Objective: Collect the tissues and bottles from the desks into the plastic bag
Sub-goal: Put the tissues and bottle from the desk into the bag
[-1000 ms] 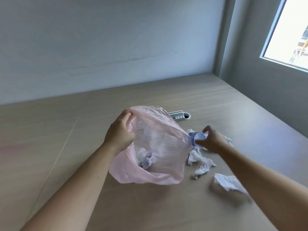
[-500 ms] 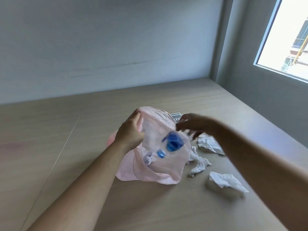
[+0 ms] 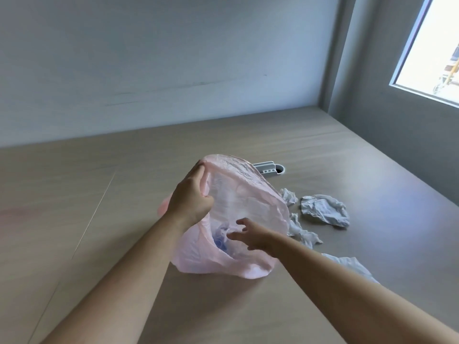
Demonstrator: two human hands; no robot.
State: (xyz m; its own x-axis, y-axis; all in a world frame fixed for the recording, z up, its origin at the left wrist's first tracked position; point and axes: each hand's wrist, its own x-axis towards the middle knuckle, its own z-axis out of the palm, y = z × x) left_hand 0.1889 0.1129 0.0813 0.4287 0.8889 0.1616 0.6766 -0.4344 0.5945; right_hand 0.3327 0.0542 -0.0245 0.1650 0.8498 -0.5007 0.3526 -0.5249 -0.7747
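The left hand (image 3: pixel 191 197) pinches the plastic bag's (image 3: pixel 250 187) rim, tilting its mouth open toward the right hand (image 3: pixel 250 235), which hovers spread and empty. The bag's length runs down from that grip. A blue bottle (image 3: pixel 219 240) shows inside, axis unclear; 4 tissues (image 3: pixel 323 212) lie right of the right hand.

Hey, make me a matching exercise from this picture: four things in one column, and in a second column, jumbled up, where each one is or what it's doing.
Things:
1. left hand
2. right hand
3. bottle
4. largest tissue

Places or states:
A. lies on the desk, to the right of the plastic bag
B. grips the plastic bag's rim
C. lies inside the plastic bag, its blue showing through
D. fingers spread, holding nothing, at the plastic bag's mouth

Pairs: 1-B, 2-D, 3-C, 4-A
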